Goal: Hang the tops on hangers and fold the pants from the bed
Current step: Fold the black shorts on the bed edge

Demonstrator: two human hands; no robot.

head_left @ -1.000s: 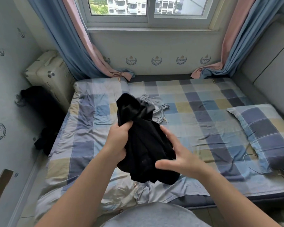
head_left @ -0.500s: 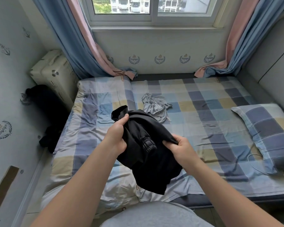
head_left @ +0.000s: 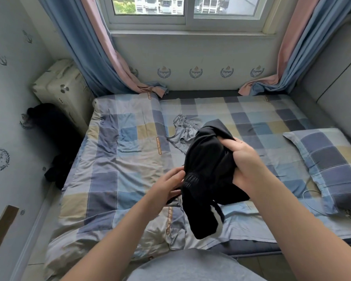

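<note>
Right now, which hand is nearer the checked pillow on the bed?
Right. The right hand, gripping the black garment, is just left of the pillow in the view; the left hand is farther left, on the garment's other side.

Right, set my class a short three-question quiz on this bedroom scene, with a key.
1. True or false: the black garment lies flat on the bed.
2. What lies on the bed just beyond the black garment? A. a grey garment B. a hanger C. a towel
3. Fill in: the pillow lies on the person's ____ side.
Key: 1 false; 2 A; 3 right.
</note>
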